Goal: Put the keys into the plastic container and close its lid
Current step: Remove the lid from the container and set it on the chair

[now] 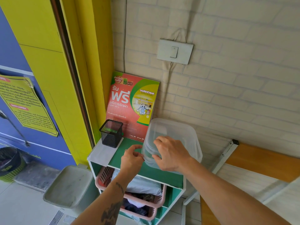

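Note:
A clear plastic container (pixel 176 132) with its lid on stands on the green top of a small shelf unit (pixel 129 144), near the right side. My right hand (pixel 172 154) lies over the lid, fingers curled round its near left edge. My left hand (pixel 132 157) pinches the container's left corner with thumb and fingertips. No keys show anywhere in view; the inside of the container looks empty through the cloudy plastic.
A black mesh pen holder (pixel 111 133) stands at the shelf's back left, and a red laundry poster (pixel 132 105) leans on the brick wall behind. Pink baskets (pixel 129 192) of cloth fill the shelves below. A wooden bench (pixel 263 161) lies to the right.

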### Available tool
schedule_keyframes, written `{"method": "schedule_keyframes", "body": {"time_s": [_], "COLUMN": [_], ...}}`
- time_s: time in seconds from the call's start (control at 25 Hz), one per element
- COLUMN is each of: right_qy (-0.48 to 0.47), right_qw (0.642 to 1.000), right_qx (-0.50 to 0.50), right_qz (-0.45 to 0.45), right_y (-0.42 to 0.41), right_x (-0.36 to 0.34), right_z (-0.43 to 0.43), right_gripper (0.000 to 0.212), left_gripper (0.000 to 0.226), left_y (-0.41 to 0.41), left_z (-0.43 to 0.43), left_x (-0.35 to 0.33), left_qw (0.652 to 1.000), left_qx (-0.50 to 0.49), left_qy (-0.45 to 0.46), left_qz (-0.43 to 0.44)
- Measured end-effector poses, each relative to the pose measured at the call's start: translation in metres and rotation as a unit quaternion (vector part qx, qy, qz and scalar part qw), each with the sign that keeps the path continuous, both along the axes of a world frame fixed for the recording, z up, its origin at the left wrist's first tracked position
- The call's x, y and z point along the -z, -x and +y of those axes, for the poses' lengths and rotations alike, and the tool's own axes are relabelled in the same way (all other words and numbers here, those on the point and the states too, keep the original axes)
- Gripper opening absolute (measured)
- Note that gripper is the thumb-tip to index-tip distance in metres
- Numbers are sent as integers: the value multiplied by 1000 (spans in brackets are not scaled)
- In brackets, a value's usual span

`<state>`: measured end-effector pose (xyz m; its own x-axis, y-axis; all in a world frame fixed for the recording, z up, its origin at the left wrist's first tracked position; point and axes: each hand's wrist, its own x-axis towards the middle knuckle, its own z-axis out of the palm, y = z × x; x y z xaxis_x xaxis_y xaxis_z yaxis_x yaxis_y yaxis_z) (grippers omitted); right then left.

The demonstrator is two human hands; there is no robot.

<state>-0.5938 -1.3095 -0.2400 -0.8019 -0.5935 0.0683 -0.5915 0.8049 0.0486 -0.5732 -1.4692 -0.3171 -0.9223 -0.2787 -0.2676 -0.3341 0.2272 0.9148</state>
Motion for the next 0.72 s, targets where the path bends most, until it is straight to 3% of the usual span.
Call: {"method": "schedule_keyframes", "body": {"time_s": [0.16, 0.36, 0.48, 0.6, 0.72], "right_qy": [10, 37, 106, 199, 254], "right_qw": [1000, 999, 994, 974, 930], "right_qx": [7, 8, 25, 108, 257], "right_qz": [19, 8, -7, -22, -57], "right_y": [-7, -11, -12, -3, 12], "right_x": [16, 31, 26, 22, 26], "right_z": [0, 8, 22, 45, 77], "right_gripper": [33, 51, 59, 59, 64], "left_gripper": [33, 37, 43, 47, 49], "left_y": [12, 35, 40, 45, 45], "left_z": [-4, 7, 11, 14, 20], "left_x": [-16, -38, -41, -40, -41], "left_qw": [999, 994, 992, 989, 985], "left_qx": [-29, 26, 53, 64, 79], "left_qy": [23, 93, 103, 120, 140], "left_qz": [21, 60, 51, 53, 60]}}
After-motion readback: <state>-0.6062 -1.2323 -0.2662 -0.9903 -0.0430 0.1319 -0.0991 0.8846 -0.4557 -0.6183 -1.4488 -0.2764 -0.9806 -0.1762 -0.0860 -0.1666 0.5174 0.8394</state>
